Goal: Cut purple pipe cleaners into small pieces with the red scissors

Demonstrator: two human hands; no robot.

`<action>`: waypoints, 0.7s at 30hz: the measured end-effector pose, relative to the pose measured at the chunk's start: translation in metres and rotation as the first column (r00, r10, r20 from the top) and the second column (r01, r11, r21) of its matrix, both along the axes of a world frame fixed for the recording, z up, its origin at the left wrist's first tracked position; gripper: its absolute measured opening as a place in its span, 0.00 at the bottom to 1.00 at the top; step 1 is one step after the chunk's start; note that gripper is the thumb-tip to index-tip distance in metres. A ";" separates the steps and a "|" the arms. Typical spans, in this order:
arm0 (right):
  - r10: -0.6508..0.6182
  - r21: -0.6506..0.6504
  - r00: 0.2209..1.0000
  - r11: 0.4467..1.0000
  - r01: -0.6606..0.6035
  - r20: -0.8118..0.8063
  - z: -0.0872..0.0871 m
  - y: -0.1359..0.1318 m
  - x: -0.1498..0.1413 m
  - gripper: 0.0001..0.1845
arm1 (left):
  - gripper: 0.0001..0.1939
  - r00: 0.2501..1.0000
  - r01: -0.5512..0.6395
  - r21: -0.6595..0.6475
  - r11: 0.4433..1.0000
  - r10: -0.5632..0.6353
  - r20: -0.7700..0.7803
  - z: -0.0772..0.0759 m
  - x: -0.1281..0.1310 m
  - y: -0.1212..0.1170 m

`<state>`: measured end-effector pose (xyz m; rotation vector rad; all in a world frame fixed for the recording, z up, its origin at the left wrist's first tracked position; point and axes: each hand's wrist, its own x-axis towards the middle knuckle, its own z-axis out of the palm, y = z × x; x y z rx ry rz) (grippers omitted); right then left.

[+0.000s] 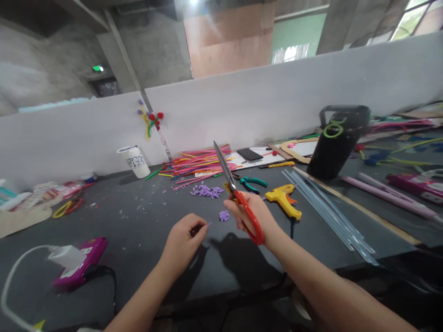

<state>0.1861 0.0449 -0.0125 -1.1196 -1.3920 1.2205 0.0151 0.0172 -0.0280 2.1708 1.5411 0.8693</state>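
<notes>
My right hand (254,214) is wrapped round red-handled scissors (225,169), whose blades point up and away over the table and look closed. My left hand (187,237), low over the dark tabletop, pinches a small purple strip (209,224) between thumb and finger; most of the strip is hidden by the fingertips. Between the hands lies a small heap of purple pieces (224,216). Just behind it spreads a larger pile of short purple pieces (206,191). To the right of my right hand rests a yellow glue gun (285,200).
Behind the piles lie colourful pipe cleaners (194,163), teal-handled pliers (254,183) and a black phone (249,154). Clear glue sticks (321,212) and a black bottle (335,143) stand or lie right. At left are a white cup (134,161) and a purple power strip (83,263).
</notes>
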 end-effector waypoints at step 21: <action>-0.047 -0.050 0.998 0.998 0.046 -0.034 0.007 0.005 0.013 0.09 | 0.10 0.929 0.022 0.098 0.995 0.016 -0.369 -0.019 0.009 0.065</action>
